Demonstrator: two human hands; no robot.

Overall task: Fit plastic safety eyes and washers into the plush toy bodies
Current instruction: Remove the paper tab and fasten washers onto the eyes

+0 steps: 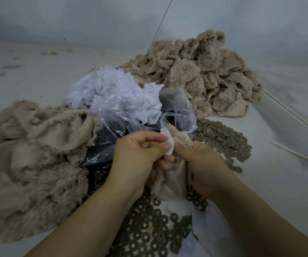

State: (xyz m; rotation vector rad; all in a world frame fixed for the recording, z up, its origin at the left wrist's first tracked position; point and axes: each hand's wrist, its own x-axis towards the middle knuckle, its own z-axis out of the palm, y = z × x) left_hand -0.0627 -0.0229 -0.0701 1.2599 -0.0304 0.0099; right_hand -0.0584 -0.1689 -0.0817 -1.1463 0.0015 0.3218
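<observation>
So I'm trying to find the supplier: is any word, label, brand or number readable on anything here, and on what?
None. No print shows on the clear plastic bag, the washers, the white fabric pieces or the beige plush pile.

Both hands pinch a beige plush body [170,175]: left hand [140,151] pressing a white fabric disc [169,143], right hand [201,160] gripping fur, above scattered washers [149,229].
</observation>
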